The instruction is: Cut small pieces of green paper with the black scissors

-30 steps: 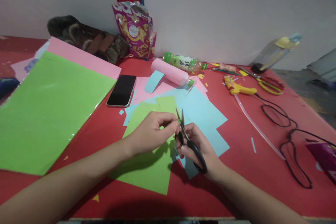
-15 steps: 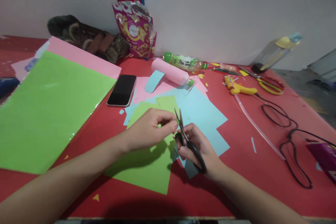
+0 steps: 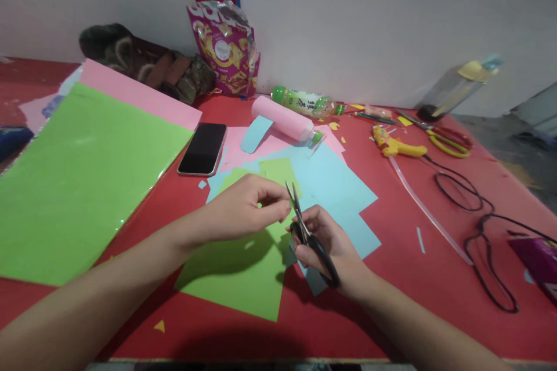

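My right hand [image 3: 328, 237] is closed round the handles of black-handled scissors [image 3: 319, 254]. Their blades point up and away, with the tips slightly apart. Beside the blades, my left hand [image 3: 259, 203] pinches what looks like a tiny scrap of green paper, mostly hidden by the fingertips. Below both hands lie green paper sheets [image 3: 243, 287] on top of light blue paper [image 3: 335, 179]. A pink paper-wrapped bottle [image 3: 282, 120], with a light blue paper strip [image 3: 256, 134] on it, rests just beyond.
Left of my hands are a phone [image 3: 203, 149] and a large green sheet pack [image 3: 87, 179]. A snack bag [image 3: 228, 49] and a drink bottle [image 3: 304, 102] stand or lie along the wall. On the right are a yellow glue gun [image 3: 398, 144], its cord and larger scissors [image 3: 448, 142].
My left hand has shifted slightly left and up. The scissors have moved a little left with it, their blades still slightly apart. Everything else on the table stays put.
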Action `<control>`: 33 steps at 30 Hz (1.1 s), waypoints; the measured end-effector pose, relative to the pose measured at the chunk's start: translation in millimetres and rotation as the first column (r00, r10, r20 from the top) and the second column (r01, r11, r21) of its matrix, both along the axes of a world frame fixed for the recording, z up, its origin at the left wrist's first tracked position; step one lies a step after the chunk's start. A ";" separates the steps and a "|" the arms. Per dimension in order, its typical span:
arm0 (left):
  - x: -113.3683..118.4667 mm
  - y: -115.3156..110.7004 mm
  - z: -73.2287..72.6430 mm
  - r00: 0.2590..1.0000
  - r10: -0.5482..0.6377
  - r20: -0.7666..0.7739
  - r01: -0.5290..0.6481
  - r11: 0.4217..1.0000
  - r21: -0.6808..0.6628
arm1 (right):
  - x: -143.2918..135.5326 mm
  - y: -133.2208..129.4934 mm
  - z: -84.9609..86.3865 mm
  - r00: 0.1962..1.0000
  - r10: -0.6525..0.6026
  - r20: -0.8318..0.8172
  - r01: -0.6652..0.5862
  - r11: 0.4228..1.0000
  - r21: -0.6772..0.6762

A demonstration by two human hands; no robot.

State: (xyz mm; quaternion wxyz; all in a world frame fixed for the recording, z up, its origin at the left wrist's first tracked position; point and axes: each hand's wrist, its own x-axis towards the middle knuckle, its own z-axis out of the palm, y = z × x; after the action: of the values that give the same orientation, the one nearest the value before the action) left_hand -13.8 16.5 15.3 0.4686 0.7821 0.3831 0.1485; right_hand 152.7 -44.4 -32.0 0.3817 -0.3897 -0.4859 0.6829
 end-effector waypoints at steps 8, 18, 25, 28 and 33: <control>-1.6 0.9 4.3 1.000 0.000 -0.015 -0.001 0.998 -0.069 | -0.7 0.3 -1.5 1.000 -0.011 0.011 0.010 1.000 0.023; -7.1 5.0 4.1 0.998 -0.021 -0.056 0.015 0.995 -0.103 | -1.8 3.5 -2.9 0.982 -0.150 0.114 0.148 0.989 0.024; -4.7 6.2 1.7 0.998 -0.050 -0.027 0.043 0.975 -0.220 | -3.9 7.8 -1.9 0.963 -0.269 -0.016 0.269 0.963 0.020; -2.5 5.5 -3.5 0.995 -0.087 -0.044 0.075 0.973 -0.220 | -4.3 8.8 -0.9 0.948 -0.313 -0.048 0.314 0.949 0.008; 3.7 0.4 -11.7 0.974 -0.198 -0.110 0.181 0.972 -0.147 | -5.5 10.0 -0.8 0.929 -0.359 -0.094 0.357 0.933 -0.042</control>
State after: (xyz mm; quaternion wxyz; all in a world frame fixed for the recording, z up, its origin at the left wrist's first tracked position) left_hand -10.0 16.9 3.6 0.5081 0.7890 0.3443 0.0277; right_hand 147.2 -34.4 -32.8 0.5189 -0.4417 -0.3788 0.6262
